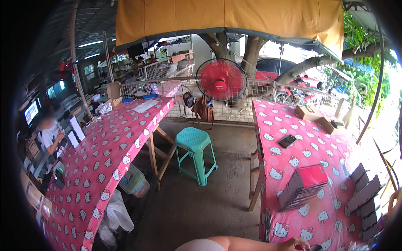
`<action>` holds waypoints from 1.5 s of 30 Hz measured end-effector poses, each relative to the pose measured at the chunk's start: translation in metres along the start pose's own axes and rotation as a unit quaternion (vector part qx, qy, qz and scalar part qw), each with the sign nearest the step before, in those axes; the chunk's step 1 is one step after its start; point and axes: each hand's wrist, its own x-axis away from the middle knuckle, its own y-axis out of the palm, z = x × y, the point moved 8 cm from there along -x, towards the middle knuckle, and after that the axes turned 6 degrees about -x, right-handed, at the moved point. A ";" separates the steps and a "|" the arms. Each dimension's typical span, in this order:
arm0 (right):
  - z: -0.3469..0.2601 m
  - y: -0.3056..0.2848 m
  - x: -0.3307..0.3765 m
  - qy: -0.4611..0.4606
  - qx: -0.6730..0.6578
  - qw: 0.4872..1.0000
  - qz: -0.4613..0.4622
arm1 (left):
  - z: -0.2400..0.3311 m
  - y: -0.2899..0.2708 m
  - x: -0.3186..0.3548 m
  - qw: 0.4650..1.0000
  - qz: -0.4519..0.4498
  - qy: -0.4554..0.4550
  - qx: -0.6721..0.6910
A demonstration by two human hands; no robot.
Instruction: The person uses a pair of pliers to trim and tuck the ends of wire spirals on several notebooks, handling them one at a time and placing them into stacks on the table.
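Two brown cardboard boxes [309,112] — right table; lit screen [31,112] far left

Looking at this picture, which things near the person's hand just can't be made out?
- Head view: right hand is cut by the lower edge; what it touches is unclear.
- Left hand: out of frame.
- Dark stacks fade into the blurred, dark rim.
- Small black object on the pink table: too small to identify.

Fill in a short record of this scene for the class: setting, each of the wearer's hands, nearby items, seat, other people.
Setting: covered outdoor work area, two long tables in pink patterned cloth
Right hand: at the right table's near edge; grip unclear
Left hand: not in view
Nearby items: fanned stack of red-covered booklets, black phone
Seat: teal plastic stool between tables
Other people: one person seated far left
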 end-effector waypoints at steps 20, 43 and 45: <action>-0.016 -0.003 -0.027 0.009 -0.082 0.970 -0.229 | -0.014 0.006 0.004 0.994 -0.031 -0.076 0.078; -0.015 0.059 -0.023 0.034 0.132 0.936 -0.325 | -0.058 0.030 0.018 0.979 -0.073 -0.055 0.182; 0.002 0.063 -0.024 0.083 0.087 0.943 -0.310 | -0.060 0.028 0.015 0.976 -0.076 -0.049 0.199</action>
